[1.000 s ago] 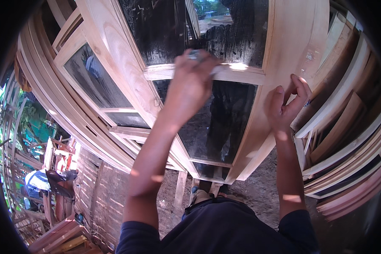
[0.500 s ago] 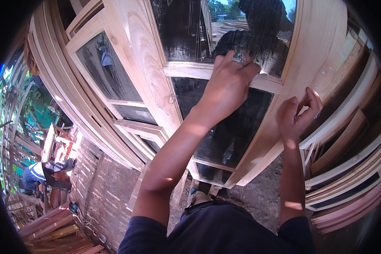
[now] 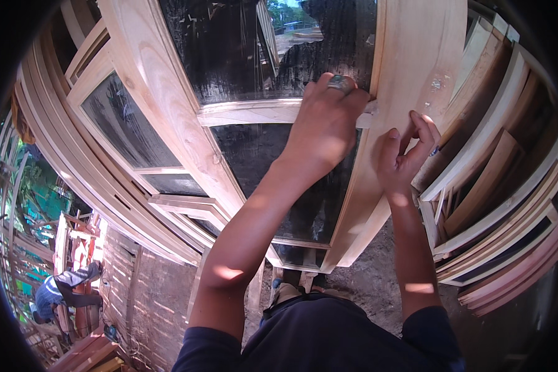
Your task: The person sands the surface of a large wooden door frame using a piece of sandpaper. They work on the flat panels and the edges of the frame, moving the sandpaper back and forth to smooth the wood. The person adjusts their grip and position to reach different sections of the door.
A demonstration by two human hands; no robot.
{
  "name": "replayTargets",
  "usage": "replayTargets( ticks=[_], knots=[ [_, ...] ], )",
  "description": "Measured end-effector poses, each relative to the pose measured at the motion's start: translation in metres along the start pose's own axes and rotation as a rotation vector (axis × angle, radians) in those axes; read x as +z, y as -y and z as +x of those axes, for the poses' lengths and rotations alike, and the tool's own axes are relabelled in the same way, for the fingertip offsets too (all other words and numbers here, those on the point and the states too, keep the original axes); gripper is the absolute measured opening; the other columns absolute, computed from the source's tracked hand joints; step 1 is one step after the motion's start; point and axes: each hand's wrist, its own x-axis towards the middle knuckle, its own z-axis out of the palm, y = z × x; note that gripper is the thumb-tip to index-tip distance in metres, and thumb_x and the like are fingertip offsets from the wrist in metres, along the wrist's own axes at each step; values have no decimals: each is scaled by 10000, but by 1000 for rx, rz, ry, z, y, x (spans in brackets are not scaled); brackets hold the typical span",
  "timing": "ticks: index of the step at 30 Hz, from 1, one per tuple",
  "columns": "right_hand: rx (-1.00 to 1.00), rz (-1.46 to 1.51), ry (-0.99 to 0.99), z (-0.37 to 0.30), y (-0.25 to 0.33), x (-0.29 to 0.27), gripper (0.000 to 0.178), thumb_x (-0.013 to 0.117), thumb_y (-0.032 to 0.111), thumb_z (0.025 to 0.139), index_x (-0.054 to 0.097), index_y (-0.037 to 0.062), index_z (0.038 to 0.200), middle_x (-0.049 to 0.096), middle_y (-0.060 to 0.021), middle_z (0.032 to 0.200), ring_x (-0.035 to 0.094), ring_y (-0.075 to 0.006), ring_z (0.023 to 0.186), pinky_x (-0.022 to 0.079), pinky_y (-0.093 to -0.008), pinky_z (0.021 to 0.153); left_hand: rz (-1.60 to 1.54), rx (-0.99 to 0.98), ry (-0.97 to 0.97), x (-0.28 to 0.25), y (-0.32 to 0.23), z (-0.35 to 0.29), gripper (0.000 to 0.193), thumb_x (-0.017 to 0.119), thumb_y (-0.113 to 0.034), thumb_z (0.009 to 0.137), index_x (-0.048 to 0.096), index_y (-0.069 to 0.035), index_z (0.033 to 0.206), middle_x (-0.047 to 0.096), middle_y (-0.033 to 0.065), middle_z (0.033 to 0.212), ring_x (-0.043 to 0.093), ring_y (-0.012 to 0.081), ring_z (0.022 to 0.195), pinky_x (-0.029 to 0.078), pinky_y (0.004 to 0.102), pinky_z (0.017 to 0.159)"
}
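Note:
A pale wooden door frame with glass panes (image 3: pixel 146 56) stands in front of me. My left hand (image 3: pixel 332 118), with a green-stoned ring, is curled down at the right part of the crossbar (image 3: pixel 248 111) between two dark panes. Its fingers are closed, and whatever is under them is hidden. Beside the frame's right upright (image 3: pixel 409 56), my right hand (image 3: pixel 406 152) is raised with thumb and fingers bent and apart, holding nothing visible. The fingertips come close to the upright's face; contact cannot be made out.
More wooden frames (image 3: pixel 121 118) lean on the left. Curved-looking boards and frames (image 3: pixel 502 248) are stacked at the right. At the far left a bent-over person (image 3: pixel 62 294) is near reddish timber (image 3: pixel 80 353). Striped sunlight falls on the dirt floor (image 3: pixel 158 297).
The view has shifted, so the door frame sits further left. My left hand stays at the crossbar, now nearer the right upright. The right hand keeps its bent shape beside the upright.

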Motion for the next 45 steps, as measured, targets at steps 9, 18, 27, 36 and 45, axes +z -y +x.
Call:
replayTargets(
  ticks=[9,18,27,36,45],
  knots=[
    [0,-13,-17,4,5,-3,443,549,-14,898,458,-43,1331,371,-184,1260,477,-277,1119,446,-353,967,0,-17,64,-21,8,-7,361,615,80,730,672,-44,1064,650,129,991,596,341,919,426,429,826],
    [-41,-151,-7,4,3,-5,436,555,-12,889,484,-28,1319,395,-201,1237,494,-294,1097,454,-365,939,2,37,-39,-1,0,-3,342,662,54,716,711,-101,1017,657,84,955,591,303,933,428,414,829],
    [2,2,-14,3,4,-2,460,532,-46,885,448,-48,1338,350,-199,1272,519,-281,1099,483,-336,929,-7,38,-106,-5,-3,-6,350,691,25,699,728,-135,1008,671,20,901,582,247,912,401,395,844],
    [-10,33,-93,-1,-4,3,419,597,23,869,530,-15,1281,438,-216,1225,526,-330,1094,461,-381,927,90,84,-51,-10,4,-9,416,688,40,654,714,-124,1035,676,8,916,573,242,947,403,386,827],
    [-25,-9,-115,1,-1,1,425,616,37,844,545,-7,1260,479,-218,1191,526,-347,1068,451,-399,909,131,65,-50,-15,6,-13,427,623,92,643,704,-88,1022,650,51,936,558,274,912,411,399,841]
  ],
)
